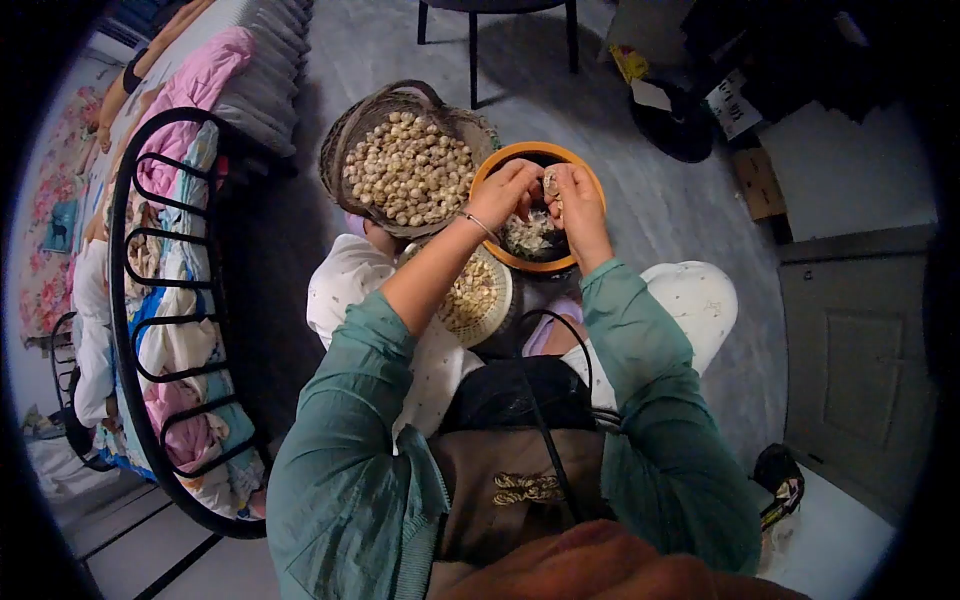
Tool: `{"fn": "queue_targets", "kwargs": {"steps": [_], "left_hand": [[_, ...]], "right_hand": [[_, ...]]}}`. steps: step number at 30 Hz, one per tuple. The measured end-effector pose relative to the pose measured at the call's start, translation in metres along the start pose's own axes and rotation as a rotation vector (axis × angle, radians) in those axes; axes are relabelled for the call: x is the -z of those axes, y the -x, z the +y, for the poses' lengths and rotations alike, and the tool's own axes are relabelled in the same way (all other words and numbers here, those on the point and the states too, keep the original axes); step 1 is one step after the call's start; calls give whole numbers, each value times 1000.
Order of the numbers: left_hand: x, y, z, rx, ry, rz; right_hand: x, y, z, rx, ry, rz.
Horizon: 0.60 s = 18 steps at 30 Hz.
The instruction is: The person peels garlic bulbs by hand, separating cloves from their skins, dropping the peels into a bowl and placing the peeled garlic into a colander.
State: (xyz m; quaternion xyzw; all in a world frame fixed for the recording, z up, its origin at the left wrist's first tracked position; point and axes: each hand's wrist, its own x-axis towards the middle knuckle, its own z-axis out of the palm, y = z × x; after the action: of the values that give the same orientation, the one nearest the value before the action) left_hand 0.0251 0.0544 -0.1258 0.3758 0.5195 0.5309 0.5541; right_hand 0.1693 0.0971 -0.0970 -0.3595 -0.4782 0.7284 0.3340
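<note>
Over an orange-rimmed bucket, my left hand has its fingers bent together, their tips pointing down, and whatever they may hold is hidden. Beside it my right hand is closed on a small pale bulb, which looks like garlic. Pale peelings lie inside the bucket below both hands. A wicker basket full of round whitish bulbs stands to the left of the bucket. Nearer my lap, a light plastic basket holds small pale pieces, partly covered by my left forearm.
A black metal bed frame with piled bedding is on the left, and part of a person lies at the upper left. A dark stool stands ahead. Dark bags, a cardboard box and a grey cabinet door are on the right.
</note>
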Motion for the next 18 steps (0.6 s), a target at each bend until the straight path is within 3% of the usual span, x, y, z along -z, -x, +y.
{"fn": "queue_targets", "kwargs": {"steps": [4,7,10,16,18], "left_hand": [[-12,12,10,-80,-154,-14],[-9,10,2,-88,-48,-53],[-9,6,-7,-86,118,-53],[-6,13,-1,-58,319,1],[-4,11,-6,-70,319,20]], "right_hand": [[0,-11,19,154,271,93],[3,-13,21,194,237,92],[11,-16,22,76,220,101],[22,-20,25,104,423,66],[21,-21,25,67,346,76]]}}
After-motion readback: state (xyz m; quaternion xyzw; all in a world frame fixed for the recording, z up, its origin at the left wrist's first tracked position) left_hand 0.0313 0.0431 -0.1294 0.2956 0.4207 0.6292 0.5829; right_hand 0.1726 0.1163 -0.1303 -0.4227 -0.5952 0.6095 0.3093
